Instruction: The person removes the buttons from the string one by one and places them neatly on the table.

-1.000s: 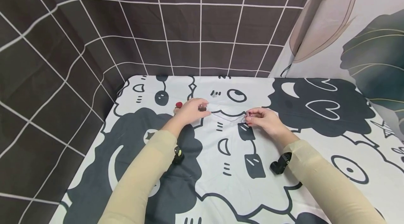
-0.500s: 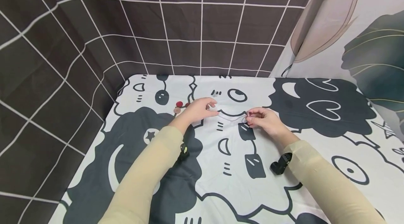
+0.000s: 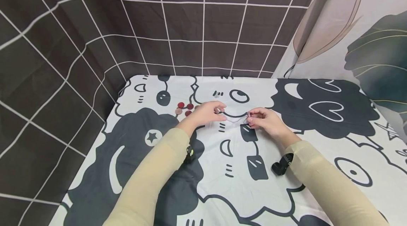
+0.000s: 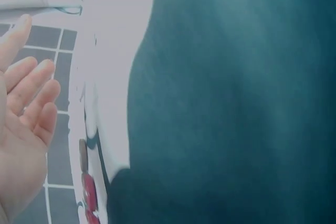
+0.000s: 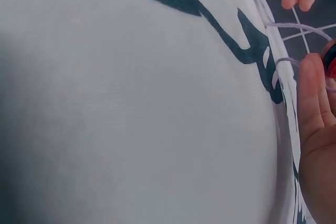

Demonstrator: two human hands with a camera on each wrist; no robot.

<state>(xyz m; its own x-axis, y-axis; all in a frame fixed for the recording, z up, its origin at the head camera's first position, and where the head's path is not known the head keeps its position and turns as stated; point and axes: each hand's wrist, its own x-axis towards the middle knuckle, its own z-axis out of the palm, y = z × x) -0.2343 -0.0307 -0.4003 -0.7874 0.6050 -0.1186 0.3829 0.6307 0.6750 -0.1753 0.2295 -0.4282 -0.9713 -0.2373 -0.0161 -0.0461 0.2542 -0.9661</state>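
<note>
My right hand (image 3: 265, 121) pinches a small round red and dark piece, like a button or bead (image 5: 332, 62), between thumb and fingertips. From it a thin pale lilac string (image 5: 296, 25) runs out in a loose curve over the cloth towards my left hand (image 3: 210, 112). That left hand hovers just above the cloth, thumb and fingers parted. Nothing shows between its fingers in the left wrist view, where the fingers (image 4: 32, 90) are relaxed. Several flat red and tan discs (image 3: 181, 105) lie on the cloth behind the left hand, some partly hidden by it.
A white cloth with dark cartoon shapes (image 3: 222, 187) covers the surface. Dark curtains with a white grid (image 3: 178, 21) hang at the back and left, and a leaf-patterned curtain (image 3: 375, 42) at the right. Each wrist wears a small black camera (image 3: 279, 167).
My left hand has moved right, towards the right hand, uncovering more of the discs behind it. The right hand has stayed nearly still, keeping its pinch.
</note>
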